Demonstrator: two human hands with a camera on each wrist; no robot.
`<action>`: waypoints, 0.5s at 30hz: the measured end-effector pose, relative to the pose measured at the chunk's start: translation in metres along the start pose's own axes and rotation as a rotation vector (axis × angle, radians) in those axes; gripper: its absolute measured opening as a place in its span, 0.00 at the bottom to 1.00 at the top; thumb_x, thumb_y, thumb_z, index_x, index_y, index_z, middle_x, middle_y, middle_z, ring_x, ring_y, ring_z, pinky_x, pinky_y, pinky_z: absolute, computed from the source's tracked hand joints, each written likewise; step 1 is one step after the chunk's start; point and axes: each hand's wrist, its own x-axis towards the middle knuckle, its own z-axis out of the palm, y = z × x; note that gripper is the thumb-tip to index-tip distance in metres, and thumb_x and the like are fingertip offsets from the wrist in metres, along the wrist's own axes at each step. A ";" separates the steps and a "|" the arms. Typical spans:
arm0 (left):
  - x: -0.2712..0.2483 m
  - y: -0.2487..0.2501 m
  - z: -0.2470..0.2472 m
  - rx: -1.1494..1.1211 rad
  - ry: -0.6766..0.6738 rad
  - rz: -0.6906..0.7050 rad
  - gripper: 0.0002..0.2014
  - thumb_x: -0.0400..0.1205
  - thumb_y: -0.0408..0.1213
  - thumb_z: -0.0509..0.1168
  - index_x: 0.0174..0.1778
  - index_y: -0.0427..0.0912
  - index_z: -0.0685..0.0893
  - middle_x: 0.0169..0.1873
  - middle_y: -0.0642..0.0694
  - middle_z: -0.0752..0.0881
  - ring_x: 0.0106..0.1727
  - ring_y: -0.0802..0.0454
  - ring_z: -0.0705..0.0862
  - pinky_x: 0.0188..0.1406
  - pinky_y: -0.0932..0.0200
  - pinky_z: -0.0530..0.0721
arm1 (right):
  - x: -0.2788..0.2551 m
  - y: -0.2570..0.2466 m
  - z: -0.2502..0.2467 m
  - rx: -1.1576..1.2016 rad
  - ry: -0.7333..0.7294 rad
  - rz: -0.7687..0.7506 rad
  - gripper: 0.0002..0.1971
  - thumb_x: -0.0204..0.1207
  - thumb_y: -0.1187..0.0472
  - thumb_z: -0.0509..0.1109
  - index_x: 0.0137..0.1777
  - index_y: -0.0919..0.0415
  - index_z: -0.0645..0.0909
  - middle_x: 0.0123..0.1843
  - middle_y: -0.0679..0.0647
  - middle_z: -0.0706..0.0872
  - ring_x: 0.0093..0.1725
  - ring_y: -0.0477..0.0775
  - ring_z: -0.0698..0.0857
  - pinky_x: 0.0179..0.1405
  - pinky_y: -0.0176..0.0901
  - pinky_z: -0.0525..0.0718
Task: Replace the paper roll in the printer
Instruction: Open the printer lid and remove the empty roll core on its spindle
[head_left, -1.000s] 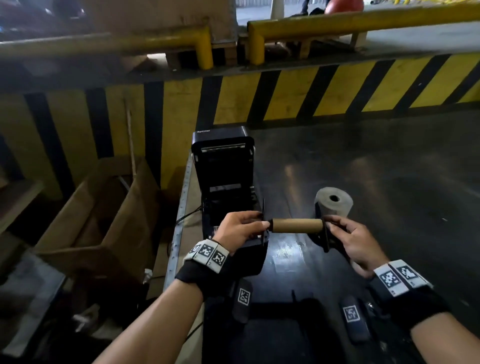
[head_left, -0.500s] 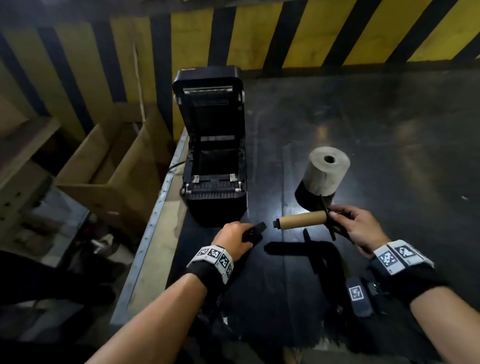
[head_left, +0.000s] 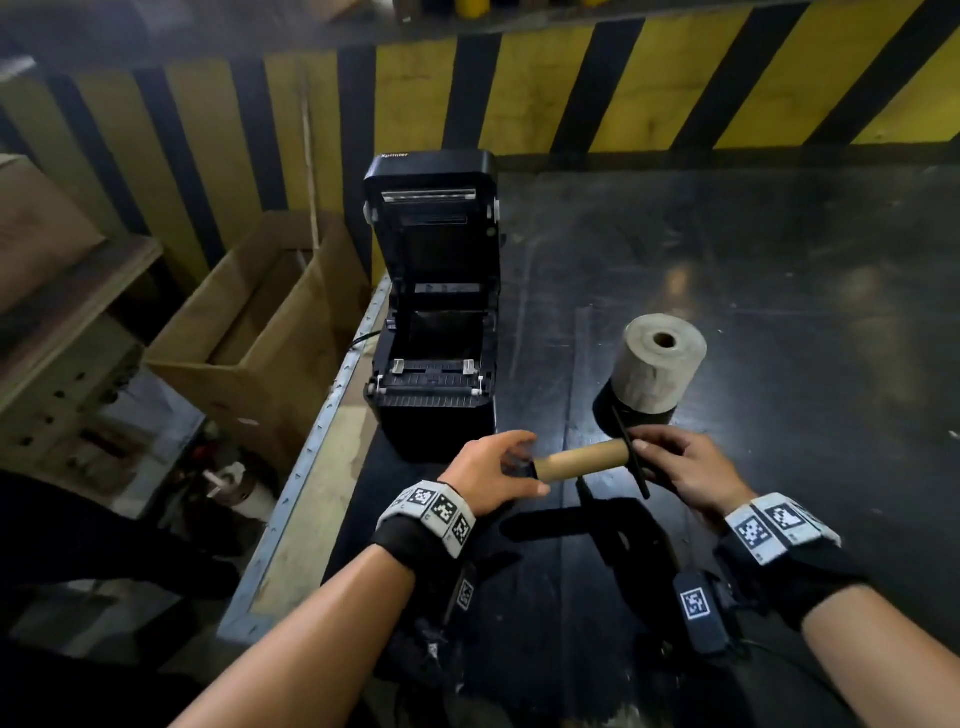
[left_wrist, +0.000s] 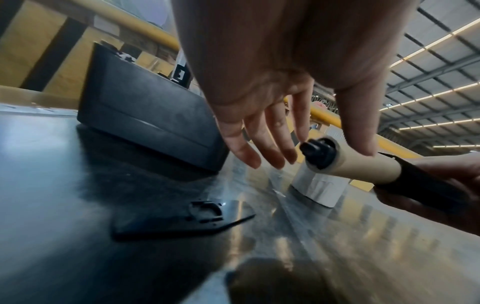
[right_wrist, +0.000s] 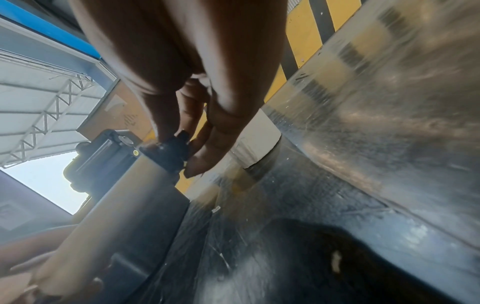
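The black printer (head_left: 435, 332) stands with its lid up and its paper bay bare. A brown cardboard core (head_left: 582, 460) sits on a black spindle held level in front of it. My right hand (head_left: 643, 453) pinches the spindle's black flange end (right_wrist: 170, 153). My left hand (head_left: 532, 465) hovers at the core's free end, fingers (left_wrist: 275, 144) straight and spread, thumb over the core (left_wrist: 358, 164); whether it touches is unclear. A loose black flange (left_wrist: 187, 218) lies flat on the table below it. The full white paper roll (head_left: 658, 371) stands on end to the right.
The dark shiny table (head_left: 779, 291) runs far right and back to a yellow-and-black striped wall (head_left: 571, 93). Its metal edge (head_left: 322, 431) lies just left of the printer. An open cardboard box (head_left: 260, 332) and shelving sit below on the left.
My left hand pulled a black flange off the spindle's left end, laid it on the table and rose back to the core's end. The right hand kept its hold. The view tilted down.
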 end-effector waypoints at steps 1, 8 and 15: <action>0.001 0.004 0.003 0.004 0.017 0.011 0.27 0.67 0.39 0.79 0.63 0.43 0.83 0.53 0.45 0.89 0.52 0.51 0.87 0.60 0.60 0.83 | 0.000 -0.001 0.000 0.007 -0.010 -0.009 0.10 0.76 0.72 0.64 0.56 0.67 0.81 0.44 0.58 0.86 0.39 0.49 0.86 0.38 0.29 0.87; 0.002 0.006 0.012 0.009 0.068 0.021 0.17 0.69 0.37 0.78 0.54 0.42 0.88 0.48 0.43 0.92 0.51 0.51 0.89 0.60 0.58 0.84 | -0.008 0.007 -0.033 0.088 0.126 -0.046 0.09 0.75 0.73 0.65 0.55 0.69 0.80 0.43 0.60 0.86 0.34 0.43 0.89 0.36 0.31 0.88; 0.005 -0.013 0.020 -0.063 0.230 -0.151 0.18 0.69 0.38 0.78 0.54 0.39 0.88 0.42 0.45 0.89 0.48 0.51 0.87 0.49 0.66 0.78 | -0.019 0.018 -0.080 0.110 0.326 -0.053 0.08 0.75 0.74 0.64 0.51 0.66 0.80 0.40 0.59 0.84 0.28 0.38 0.87 0.30 0.26 0.85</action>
